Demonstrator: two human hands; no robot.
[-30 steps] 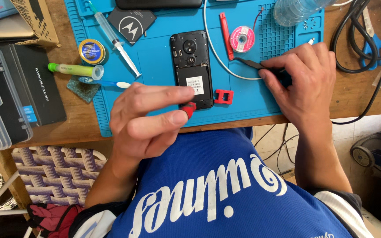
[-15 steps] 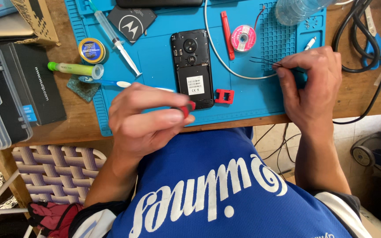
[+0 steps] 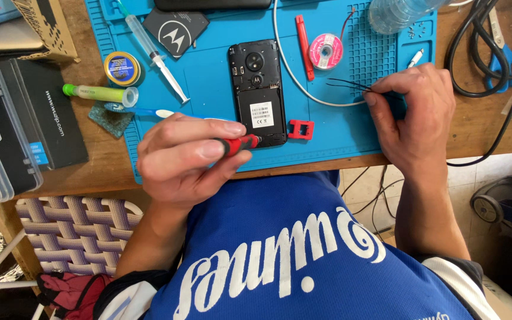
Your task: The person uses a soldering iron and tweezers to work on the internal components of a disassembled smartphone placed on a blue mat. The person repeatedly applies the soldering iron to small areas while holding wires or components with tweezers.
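Left hand (image 3: 188, 157) is curled tight around a red-handled screwdriver (image 3: 236, 143), thumb and fingers clamped on the grip, its tip pointing toward the bottom corner of the open phone (image 3: 257, 92). That phone lies back-up, cover off, just beyond the fingertips on the blue repair mat (image 3: 333, 127). Right beside the screwdriver tip, a small red clip-like piece (image 3: 301, 128) sits on the mat, just off the phone's lower corner.

Over to the right hand (image 3: 411, 115): it is pinched shut on black tweezers (image 3: 351, 86), the thin points sticking out toward the phone but well short of it. A white cable (image 3: 291, 68) curves across the mat between the tweezers and the phone. Just past the tweezers' tips, a pink spool of wire (image 3: 326, 51) and a red pry tool (image 3: 303, 37).

Further out from the left hand: a syringe (image 3: 152, 50), a round tin (image 3: 122, 69), a green-capped tube (image 3: 99, 93), and a dark phone back cover (image 3: 175, 28). Beyond the right hand, a clear plastic bottle (image 3: 398, 12) at the mat's far corner, and black cables (image 3: 481, 53) looping over the wooden worktop (image 3: 487, 127).
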